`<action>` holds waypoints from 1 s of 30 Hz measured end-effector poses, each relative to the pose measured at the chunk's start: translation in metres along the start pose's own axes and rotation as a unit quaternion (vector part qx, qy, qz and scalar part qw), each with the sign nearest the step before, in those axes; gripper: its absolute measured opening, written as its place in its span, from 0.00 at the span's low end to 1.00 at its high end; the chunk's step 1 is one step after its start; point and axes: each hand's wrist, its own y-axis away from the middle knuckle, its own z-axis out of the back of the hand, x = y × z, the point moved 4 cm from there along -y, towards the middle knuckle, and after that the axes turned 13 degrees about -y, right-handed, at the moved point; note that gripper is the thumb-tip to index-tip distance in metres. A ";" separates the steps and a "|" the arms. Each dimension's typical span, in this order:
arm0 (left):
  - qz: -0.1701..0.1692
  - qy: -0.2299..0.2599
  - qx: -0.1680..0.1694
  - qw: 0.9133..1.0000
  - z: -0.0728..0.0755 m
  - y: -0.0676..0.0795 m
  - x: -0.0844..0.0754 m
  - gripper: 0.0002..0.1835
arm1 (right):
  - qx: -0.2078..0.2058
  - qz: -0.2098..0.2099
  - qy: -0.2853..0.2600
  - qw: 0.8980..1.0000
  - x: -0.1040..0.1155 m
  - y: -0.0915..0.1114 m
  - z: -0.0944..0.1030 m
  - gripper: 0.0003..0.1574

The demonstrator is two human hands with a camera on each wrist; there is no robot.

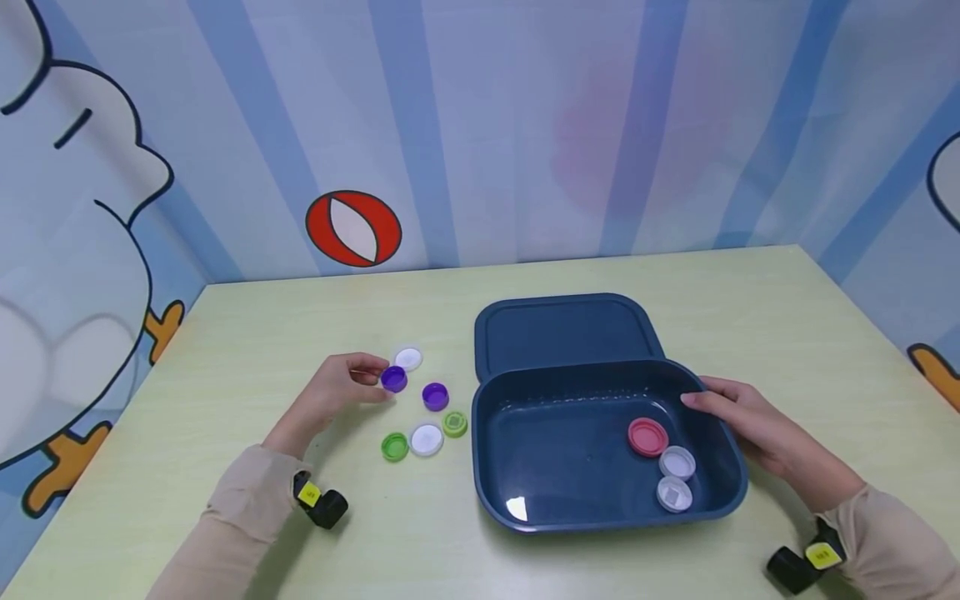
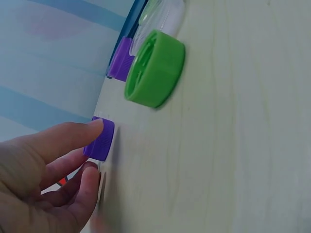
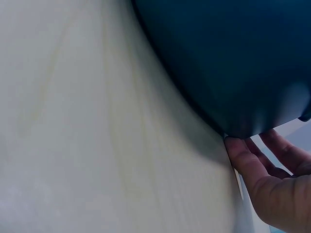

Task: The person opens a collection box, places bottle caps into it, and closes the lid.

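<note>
At the left of the table my left hand pinches a purple bottle cap between thumb and fingers. The left wrist view shows the thumb across the side of this purple cap, low over the tabletop. My right hand grips the right rim of a dark blue plastic box, thumb over the edge and fingers outside. Inside the box lie a pink cap and two whitish caps, one touching the other.
Near the left hand lie a white cap, another purple cap, a larger white cap and two green caps, one left, one right. Behind the box is its flat blue lid. A printed cloth backs the table.
</note>
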 end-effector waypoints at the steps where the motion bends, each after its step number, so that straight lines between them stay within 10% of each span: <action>1: 0.000 -0.004 0.000 1.000 0.000 0.000 0.000 0.26 | 0.000 0.000 0.000 1.000 0.000 0.000 0.000 0.42; 30: -0.023 -0.068 -0.031 0.997 -0.009 -0.003 -0.013 0.21 | -0.001 0.003 -0.010 1.000 0.000 0.000 0.000 0.41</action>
